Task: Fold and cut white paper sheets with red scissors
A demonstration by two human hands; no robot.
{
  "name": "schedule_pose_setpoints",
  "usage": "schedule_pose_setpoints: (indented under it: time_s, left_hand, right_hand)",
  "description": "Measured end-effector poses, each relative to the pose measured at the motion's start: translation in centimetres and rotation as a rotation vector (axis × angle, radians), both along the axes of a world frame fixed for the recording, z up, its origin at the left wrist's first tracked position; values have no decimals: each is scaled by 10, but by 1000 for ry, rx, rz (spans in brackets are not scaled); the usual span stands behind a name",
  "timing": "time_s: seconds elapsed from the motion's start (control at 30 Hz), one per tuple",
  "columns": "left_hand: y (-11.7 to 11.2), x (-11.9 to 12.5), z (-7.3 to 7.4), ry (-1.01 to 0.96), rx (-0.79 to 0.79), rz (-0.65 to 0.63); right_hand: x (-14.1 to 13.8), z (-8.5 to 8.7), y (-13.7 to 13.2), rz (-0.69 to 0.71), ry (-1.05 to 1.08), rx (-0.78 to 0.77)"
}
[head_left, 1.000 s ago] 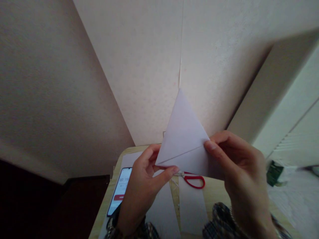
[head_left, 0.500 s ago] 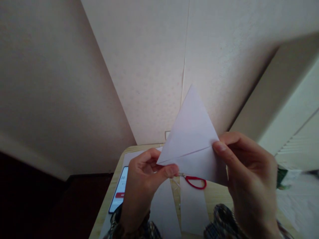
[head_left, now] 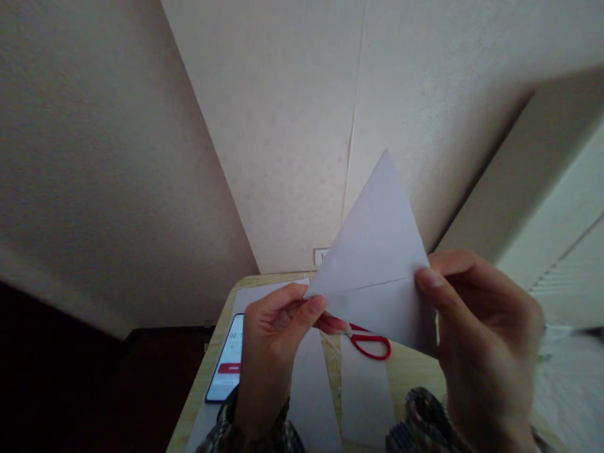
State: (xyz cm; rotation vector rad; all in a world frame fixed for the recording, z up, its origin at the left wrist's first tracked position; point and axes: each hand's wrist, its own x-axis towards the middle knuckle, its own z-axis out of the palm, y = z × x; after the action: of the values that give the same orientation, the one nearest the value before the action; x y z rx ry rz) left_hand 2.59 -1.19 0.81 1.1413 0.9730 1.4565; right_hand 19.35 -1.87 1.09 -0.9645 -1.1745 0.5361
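Note:
I hold a folded white paper [head_left: 377,258] up in the air above a small wooden table [head_left: 406,371]. It is folded into a triangle with its point upward and a crease across its lower part. My left hand [head_left: 276,343] pinches the paper's lower left corner between thumb and fingers. My right hand [head_left: 481,333] grips the right edge, thumb on the front at the crease.
On the table lie red-handled scissors [head_left: 370,343], two white paper sheets [head_left: 365,396] and a phone [head_left: 229,365] with a lit screen at the left. Walls meet in a corner behind the table. A dark drop lies left of the table.
The paper has shifted right and slightly up and tilted clockwise. My left thumb has slid along toward the corner; both hands keep their hold.

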Motion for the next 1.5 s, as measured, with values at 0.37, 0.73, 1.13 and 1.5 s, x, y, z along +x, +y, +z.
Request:
schedule_pose_setpoints:
  time_s: [0.37,0.73,1.13,1.5]
  left_hand:
    - [1,-4,4,108,74,101]
    - [1,-7,3,245,12,12]
    - [-3,-15,6,438,142,109]
    - [3,-18,-1,243,173,292]
  right_hand:
    - [3,4,-1,76,-109,-21]
    - [-1,6,2,112,-180,-88]
    - [-1,7,11,273,-240,-208]
    - [17,-5,23,374,-527,-280]
